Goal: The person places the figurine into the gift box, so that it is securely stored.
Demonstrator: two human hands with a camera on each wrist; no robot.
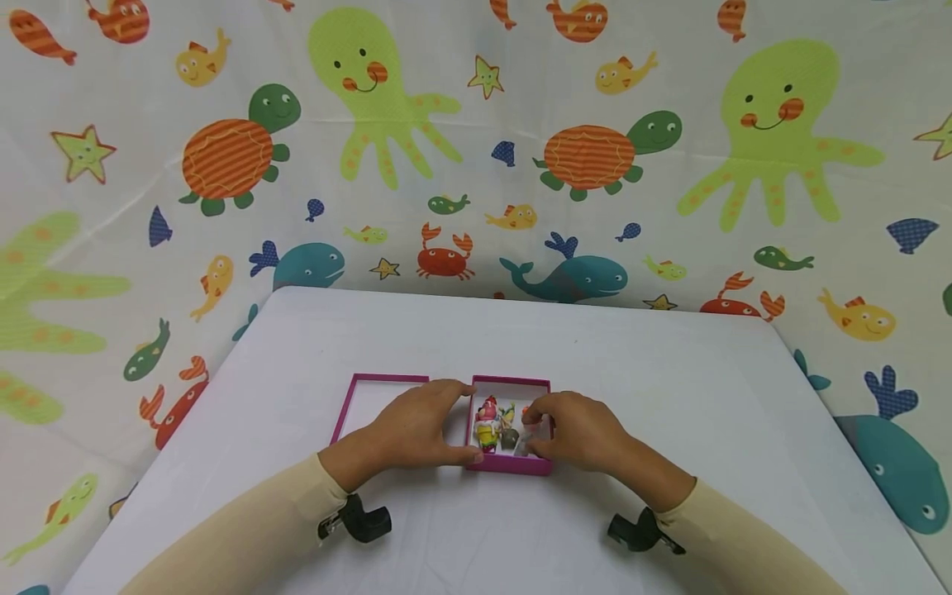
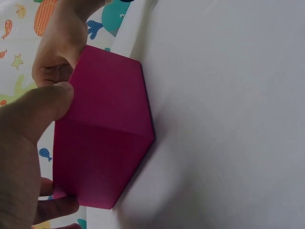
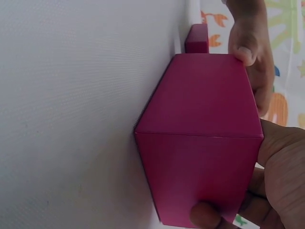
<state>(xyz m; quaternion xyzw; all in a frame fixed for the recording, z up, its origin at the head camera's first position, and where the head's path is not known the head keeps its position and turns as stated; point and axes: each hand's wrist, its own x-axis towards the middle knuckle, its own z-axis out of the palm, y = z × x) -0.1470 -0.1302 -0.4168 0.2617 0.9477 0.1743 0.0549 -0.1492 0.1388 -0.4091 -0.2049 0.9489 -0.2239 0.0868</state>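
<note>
A magenta box (image 1: 510,464) stands on the table with its open side up; several small toy figurines are inside, among them one with a pink top and yellow lower part (image 1: 487,426). My left hand (image 1: 412,426) grips the box from the left, thumb at the near rim and fingers toward the far rim. Over the box's right side, my right hand (image 1: 583,430) pinches a small figurine, with a bit of orange and grey showing at its fingertips; most of it is hidden. In the right wrist view, one finger (image 3: 206,215) of this hand lies against the box's outer wall.
The magenta lid (image 1: 390,378) lies on the white table (image 1: 654,364) left of the box, partly behind my left hand. A cloth (image 1: 476,149) printed with sea animals hangs behind the table. Both wrists carry black camera mounts (image 1: 364,521).
</note>
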